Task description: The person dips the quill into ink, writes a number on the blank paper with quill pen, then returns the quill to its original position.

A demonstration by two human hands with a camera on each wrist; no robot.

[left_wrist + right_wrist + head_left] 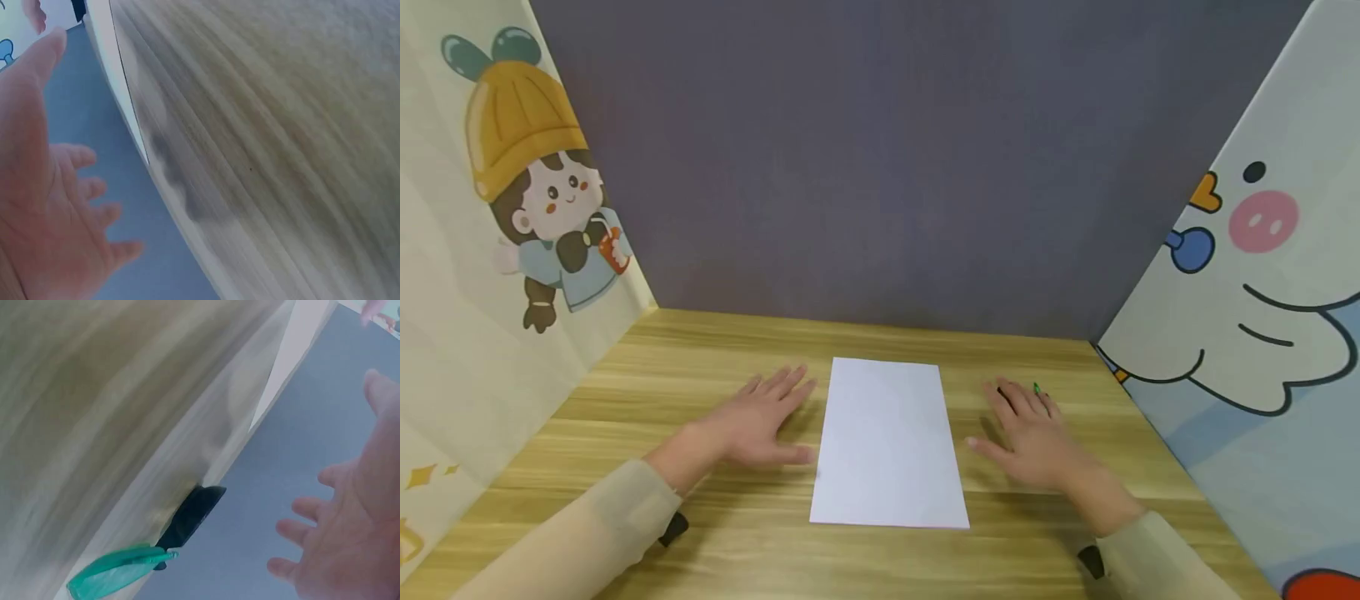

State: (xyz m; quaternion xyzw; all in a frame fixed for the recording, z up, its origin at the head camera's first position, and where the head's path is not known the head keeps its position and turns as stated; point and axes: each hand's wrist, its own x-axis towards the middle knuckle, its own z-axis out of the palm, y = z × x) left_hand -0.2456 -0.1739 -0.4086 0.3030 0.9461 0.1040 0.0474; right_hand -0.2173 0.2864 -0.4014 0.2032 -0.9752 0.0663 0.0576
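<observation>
A white sheet of paper (889,446) lies flat on the wooden table (700,358), between two hands. It looks thin, light and bendy, so an edge or corner seems best to lift. The left hand (758,421) and right hand (1028,433) are spread flat, holding nothing. A green and black thing (144,556) lies by the right hand.

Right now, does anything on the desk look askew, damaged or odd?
Nothing stands out. The white paper lies flat and uncreased on the wooden desk between the left hand and right hand, both open. A green and black item sits half hidden beyond the right hand.
</observation>
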